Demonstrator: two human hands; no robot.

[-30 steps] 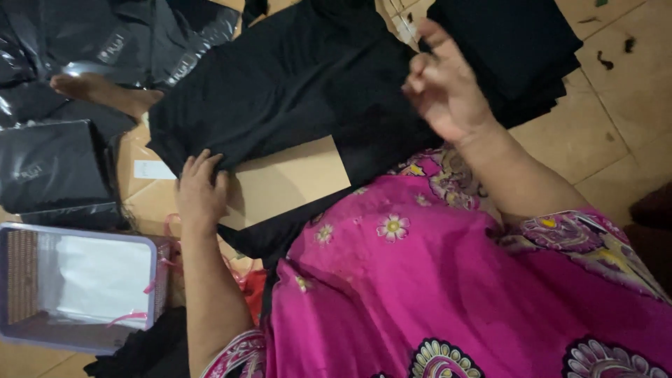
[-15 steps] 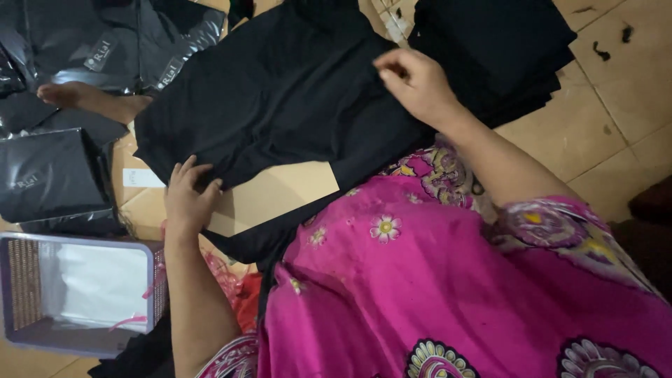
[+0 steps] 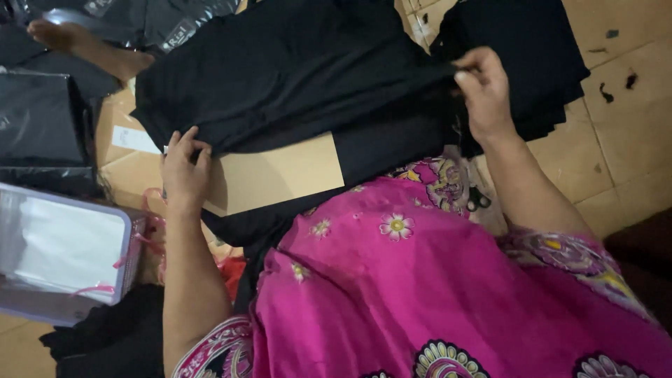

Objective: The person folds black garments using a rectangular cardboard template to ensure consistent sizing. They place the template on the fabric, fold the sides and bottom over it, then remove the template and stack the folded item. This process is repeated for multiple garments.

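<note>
Two hands are gripping the soft, limp black garment (image 3: 294, 77): left hand (image 3: 183, 171) and right hand (image 3: 483, 91) pinching opposite edges over the cardboard sheet (image 3: 280, 175).

A home packing spot on a tiled floor (image 3: 616, 133) (black mailer bags (image 3: 42, 119), folded garments (image 3: 294, 77)).

The person wears a bright magenta garment (image 3: 434, 280) printed with small pale flowers with yellow centres. Ornate round medallions in black, white and gold run along its lower edge and short sleeve hems. Both forearms are bare. No rings, watch or bracelets are visible on left hand (image 3: 183, 171) or right hand (image 3: 484, 94).
</note>
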